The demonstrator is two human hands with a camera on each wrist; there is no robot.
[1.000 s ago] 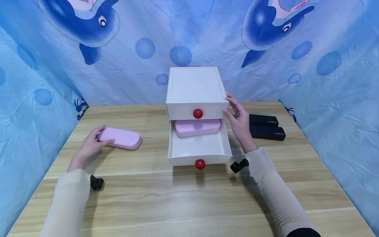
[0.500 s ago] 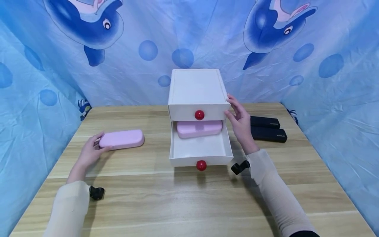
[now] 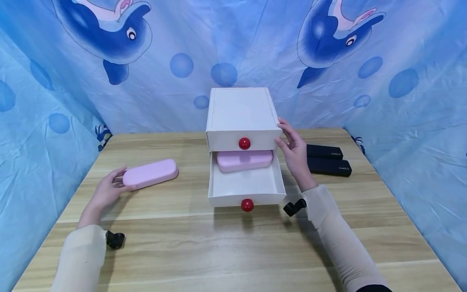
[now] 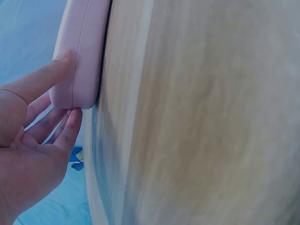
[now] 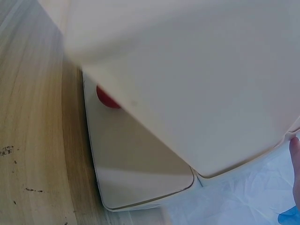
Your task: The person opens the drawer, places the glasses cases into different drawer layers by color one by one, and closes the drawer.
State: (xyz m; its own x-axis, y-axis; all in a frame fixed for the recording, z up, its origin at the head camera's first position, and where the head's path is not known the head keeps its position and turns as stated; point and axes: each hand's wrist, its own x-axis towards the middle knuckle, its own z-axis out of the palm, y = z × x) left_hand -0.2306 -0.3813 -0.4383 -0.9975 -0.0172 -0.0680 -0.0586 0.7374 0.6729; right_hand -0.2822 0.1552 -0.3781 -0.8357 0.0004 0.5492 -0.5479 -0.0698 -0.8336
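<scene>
At the left of the table, my left hand (image 3: 106, 191) pinches the near-left end of a pink glasses case (image 3: 150, 173). In the left wrist view the thumb presses one side of the glasses case (image 4: 86, 61) and the fingers touch its end. A white drawer cabinet (image 3: 243, 108) stands at the back middle. Its pulled-out drawer (image 3: 246, 184) has a red knob and holds a second pink case (image 3: 244, 161) towards the back. My right hand (image 3: 296, 156) rests against the cabinet's upper right front corner, fingers along the side, thumb at the front.
Two black cases (image 3: 330, 166) lie right of my right hand. Below the pulled-out drawer, the right wrist view shows another front (image 5: 136, 154) with a red knob (image 5: 107, 99). A blue dolphin-print curtain (image 3: 248, 48) hangs behind the wooden table (image 3: 204, 251).
The glasses case in my left hand has turned, its right end swinging away from me and its held end coming nearer. My right hand stays at the cabinet; the drawer has not moved.
</scene>
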